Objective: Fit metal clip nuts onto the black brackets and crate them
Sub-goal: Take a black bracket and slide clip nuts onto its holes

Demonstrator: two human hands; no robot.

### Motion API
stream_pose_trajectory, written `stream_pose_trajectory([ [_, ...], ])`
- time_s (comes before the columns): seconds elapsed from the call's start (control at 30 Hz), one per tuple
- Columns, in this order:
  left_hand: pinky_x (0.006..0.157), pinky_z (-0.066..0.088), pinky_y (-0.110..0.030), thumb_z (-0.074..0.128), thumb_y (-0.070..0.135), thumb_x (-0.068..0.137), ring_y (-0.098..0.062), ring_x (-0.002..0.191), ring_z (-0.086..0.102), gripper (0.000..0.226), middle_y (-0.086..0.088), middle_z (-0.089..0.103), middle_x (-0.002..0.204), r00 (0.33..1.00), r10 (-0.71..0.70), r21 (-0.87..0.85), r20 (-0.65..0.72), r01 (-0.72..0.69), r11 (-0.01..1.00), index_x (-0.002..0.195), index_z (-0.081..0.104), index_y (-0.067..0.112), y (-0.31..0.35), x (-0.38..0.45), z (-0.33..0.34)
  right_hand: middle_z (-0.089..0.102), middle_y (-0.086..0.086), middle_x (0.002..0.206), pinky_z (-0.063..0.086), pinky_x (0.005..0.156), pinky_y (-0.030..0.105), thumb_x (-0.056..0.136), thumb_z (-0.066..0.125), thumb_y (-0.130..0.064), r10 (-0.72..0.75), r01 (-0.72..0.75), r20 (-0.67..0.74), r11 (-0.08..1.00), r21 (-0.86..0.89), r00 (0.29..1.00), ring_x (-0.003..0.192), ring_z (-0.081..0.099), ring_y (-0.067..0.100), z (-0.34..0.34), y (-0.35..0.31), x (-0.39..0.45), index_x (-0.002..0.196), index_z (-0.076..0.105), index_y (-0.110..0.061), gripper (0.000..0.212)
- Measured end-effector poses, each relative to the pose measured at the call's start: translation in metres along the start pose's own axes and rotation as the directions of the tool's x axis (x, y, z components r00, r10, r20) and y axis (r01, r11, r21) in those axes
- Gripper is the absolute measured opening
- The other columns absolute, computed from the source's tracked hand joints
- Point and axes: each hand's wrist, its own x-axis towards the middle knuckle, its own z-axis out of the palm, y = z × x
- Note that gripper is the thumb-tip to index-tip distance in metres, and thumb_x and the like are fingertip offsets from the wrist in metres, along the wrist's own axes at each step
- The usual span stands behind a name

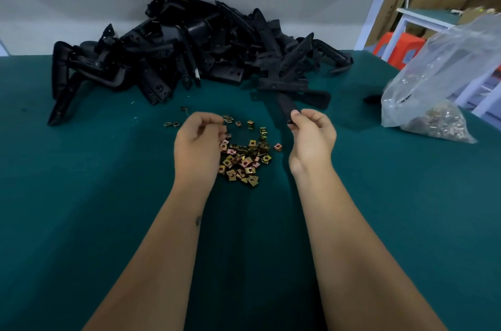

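Observation:
A heap of black brackets (189, 48) lies at the back of the green table (81, 195). In front of it sits a loose pile of brass-coloured clip nuts (245, 161). My right hand (311, 140) grips the near end of one long black bracket (286, 105), whose far end reaches back to the heap. My left hand (198, 146) hovers over the left edge of the nut pile with its fingers curled down; whether they pinch a nut is hidden. No crate is in view.
A clear plastic bag (433, 81) with more clip nuts stands at the table's right edge. A small dark object (372, 98) lies beside it. A white wall runs behind the heap. Orange stools (401, 46) and a white frame stand beyond the table at the right.

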Motion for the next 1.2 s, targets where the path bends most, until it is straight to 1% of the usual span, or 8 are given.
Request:
stream_pose_trajectory([
  [0.23, 0.079, 0.06, -0.032, 0.044, 0.024, 0.105, -0.021, 0.104, 0.07, 0.017, -0.006, 0.063, 0.122, 0.994, -0.092, -0.429, 0.055, 0.106, 0.897, 0.113, 0.058, 0.025, 0.007, 0.009, -0.02, 0.06, 0.003, 0.082, 0.047, 0.075, 0.025, 0.09, 0.053, 0.015, 0.01, -0.013, 0.151, 1.0, 0.015, 0.988, 0.077, 0.056, 0.014, 0.001, -0.005, -0.001, 0.079, 0.057, -0.011, 0.029],
  [0.43, 0.083, 0.059, -0.045, 0.041, 0.047, 0.103, -0.031, 0.108, 0.069, 0.054, -0.009, 0.065, 0.126, 0.974, -0.044, -0.566, 0.221, 0.165, 0.808, 0.151, 0.031, 0.025, 0.006, 0.012, -0.026, 0.062, 0.005, 0.088, 0.045, 0.084, 0.026, 0.091, 0.051, 0.016, -0.046, 0.08, 0.282, 0.991, -0.109, 0.958, 0.085, 0.056, 0.015, 0.005, -0.002, -0.005, 0.083, 0.059, -0.011, 0.029],
  [0.63, 0.067, 0.058, -0.032, 0.06, 0.026, 0.098, -0.021, 0.078, 0.072, 0.017, 0.003, 0.071, 0.086, 0.983, -0.022, -0.468, 0.183, 0.107, 0.877, 0.116, 0.058, 0.026, 0.009, 0.013, -0.032, 0.068, 0.009, 0.1, 0.049, 0.091, 0.028, 0.092, 0.048, 0.017, -0.087, 0.106, 0.39, 0.994, -0.027, 0.917, 0.092, 0.062, 0.016, 0.004, -0.005, -0.003, 0.091, 0.061, -0.009, 0.028],
  [0.73, 0.058, 0.054, -0.024, 0.06, 0.007, 0.095, -0.015, 0.062, 0.067, 0.03, 0.005, 0.072, 0.078, 0.981, -0.031, -0.43, 0.193, 0.113, 0.895, 0.119, 0.06, 0.025, 0.009, 0.015, -0.038, 0.067, 0.003, 0.114, 0.047, 0.098, 0.027, 0.096, 0.051, 0.005, -0.091, 0.11, 0.411, 0.994, -0.022, 0.907, 0.108, 0.062, 0.014, 0.002, -0.007, 0.001, 0.108, 0.064, -0.015, 0.027],
  [0.93, 0.061, 0.055, -0.018, 0.057, -0.001, 0.095, -0.01, 0.056, 0.065, 0.017, 0.0, 0.065, 0.068, 0.982, -0.15, -0.62, 0.113, 0.188, 0.762, 0.105, 0.067, 0.008, 0.008, 0.019, -0.04, 0.024, -0.013, 0.16, 0.028, 0.111, 0.028, 0.105, 0.042, -0.034, 0.019, 0.132, 0.488, 0.953, -0.274, 0.872, 0.136, 0.031, 0.0, -0.002, -0.005, 0.006, 0.152, 0.027, -0.04, 0.05],
  [1.03, 0.063, 0.057, -0.021, 0.056, -0.003, 0.095, -0.017, 0.067, 0.073, 0.011, -0.006, 0.071, 0.069, 0.971, -0.229, -0.786, 0.065, 0.191, 0.588, 0.092, 0.062, 0.006, 0.01, 0.019, -0.042, 0.026, -0.014, 0.16, 0.024, 0.116, 0.032, 0.101, 0.049, -0.037, 0.043, 0.328, 0.513, 0.722, -0.609, 0.857, 0.144, 0.027, 0.005, -0.002, 0.0, 0.002, 0.151, 0.028, -0.044, 0.055],
  [1.1, 0.065, 0.058, -0.022, 0.057, -0.004, 0.094, -0.019, 0.071, 0.074, 0.012, -0.008, 0.073, 0.07, 0.969, -0.243, -0.849, 0.053, 0.172, 0.5, 0.087, 0.058, 0.005, 0.01, 0.019, -0.045, 0.031, -0.009, 0.159, 0.016, 0.121, 0.037, 0.102, 0.045, -0.04, 0.063, 0.532, 0.579, 0.324, -0.782, 0.813, 0.147, 0.025, 0.012, -0.001, 0.005, 0.0, 0.152, 0.033, -0.037, 0.052],
  [1.2, 0.063, 0.058, -0.023, 0.061, -0.005, 0.091, -0.02, 0.072, 0.074, 0.013, -0.01, 0.071, 0.07, 0.961, -0.272, -0.907, 0.041, 0.15, 0.393, 0.082, 0.06, 0.004, 0.011, 0.017, -0.047, 0.029, -0.005, 0.161, 0.005, 0.121, 0.045, 0.104, 0.034, -0.043, 0.159, 0.638, 0.637, 0.053, -0.768, 0.754, 0.149, 0.019, 0.014, 0.003, 0.01, -0.004, 0.152, 0.031, -0.039, 0.048],
])
